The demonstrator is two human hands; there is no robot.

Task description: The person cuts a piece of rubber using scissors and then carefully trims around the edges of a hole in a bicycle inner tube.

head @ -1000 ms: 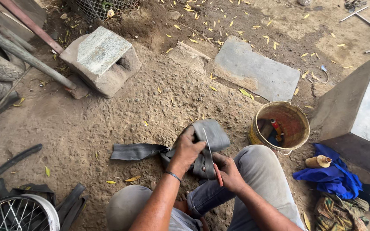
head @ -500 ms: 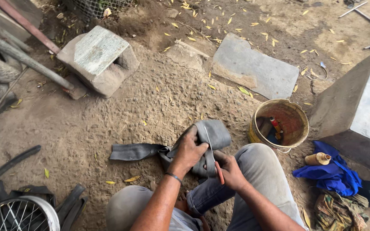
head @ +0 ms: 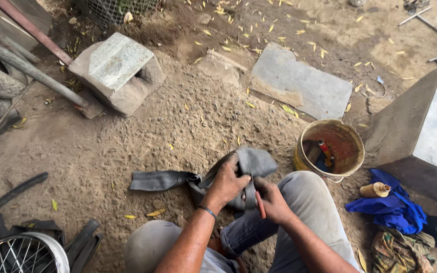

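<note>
- The only camera sits on the person's head and looks steeply down at the dirt ground.
- The yellow bucket is close, right of centre; the knees fill the bottom edge below it.

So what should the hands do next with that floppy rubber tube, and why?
Probably bring the red-handled tool in the right hand onto the spot that the left hand presses flat. The inner tube is already folded over the knee and held taut there, with the tool right beside it.
</note>
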